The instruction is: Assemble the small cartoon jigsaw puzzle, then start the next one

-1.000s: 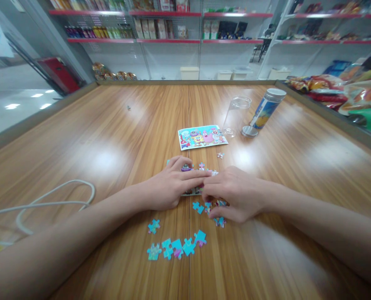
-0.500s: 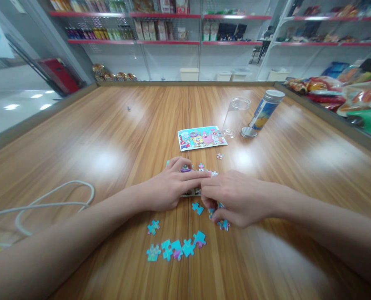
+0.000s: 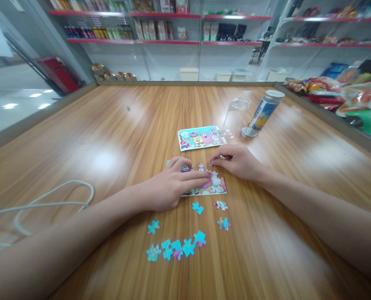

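right hand [image 3: 240, 162]: moved from loose pieces [image 3: 223, 224] to upper edge of part-built puzzle [image 3: 220, 187], fingertips pinching a small piece [image 3: 211, 164] | left hand [image 3: 168, 185]: loosely spread over puzzle, gripping nothing | puzzle: on counter [image 3: 110, 125], before picture card [image 3: 202, 138] | judged: upper row being filled

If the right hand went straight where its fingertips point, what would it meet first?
Likely the pink-topped puzzle piece, then the left hand, though depth is unclear.
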Tool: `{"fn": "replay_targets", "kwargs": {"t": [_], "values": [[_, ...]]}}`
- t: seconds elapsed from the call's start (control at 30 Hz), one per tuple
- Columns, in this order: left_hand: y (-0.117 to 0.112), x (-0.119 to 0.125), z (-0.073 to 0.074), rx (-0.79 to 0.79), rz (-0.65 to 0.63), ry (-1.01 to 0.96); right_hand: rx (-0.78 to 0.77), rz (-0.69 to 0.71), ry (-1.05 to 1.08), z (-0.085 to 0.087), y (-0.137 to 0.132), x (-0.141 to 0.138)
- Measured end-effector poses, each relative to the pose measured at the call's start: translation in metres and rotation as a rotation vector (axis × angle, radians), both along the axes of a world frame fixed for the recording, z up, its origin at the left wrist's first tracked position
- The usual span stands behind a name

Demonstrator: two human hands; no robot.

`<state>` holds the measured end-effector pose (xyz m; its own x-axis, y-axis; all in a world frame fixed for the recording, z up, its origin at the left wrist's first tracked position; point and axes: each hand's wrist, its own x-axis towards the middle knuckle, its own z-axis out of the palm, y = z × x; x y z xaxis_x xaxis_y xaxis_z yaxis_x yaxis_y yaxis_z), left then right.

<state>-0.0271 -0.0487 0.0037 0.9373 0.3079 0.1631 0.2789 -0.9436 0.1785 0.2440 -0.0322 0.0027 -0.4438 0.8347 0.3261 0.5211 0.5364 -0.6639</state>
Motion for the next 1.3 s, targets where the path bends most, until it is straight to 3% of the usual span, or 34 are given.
{"fn": "replay_targets", "kwargs": {"t": [0.2, 0.4, 0.77, 1.3], "values": [[0.000, 0.000, 0.000, 0.000, 0.006, -0.002, -0.027, -0.088, 0.037, -0.003, 0.001, 0.000], [0.000, 0.000, 0.000, 0.011, 0.002, 0.009, -0.006, 0.072, 0.058, -0.002, 0.003, -0.002], [-0.001, -0.001, 0.000, 0.019, 0.006, 0.013, 0.001, 0.041, 0.033, -0.003, 0.001, -0.010], [0.000, 0.000, -0.001, 0.022, 0.009, 0.015, 0.264, 0.121, -0.153, -0.003, 0.003, -0.011]]}}
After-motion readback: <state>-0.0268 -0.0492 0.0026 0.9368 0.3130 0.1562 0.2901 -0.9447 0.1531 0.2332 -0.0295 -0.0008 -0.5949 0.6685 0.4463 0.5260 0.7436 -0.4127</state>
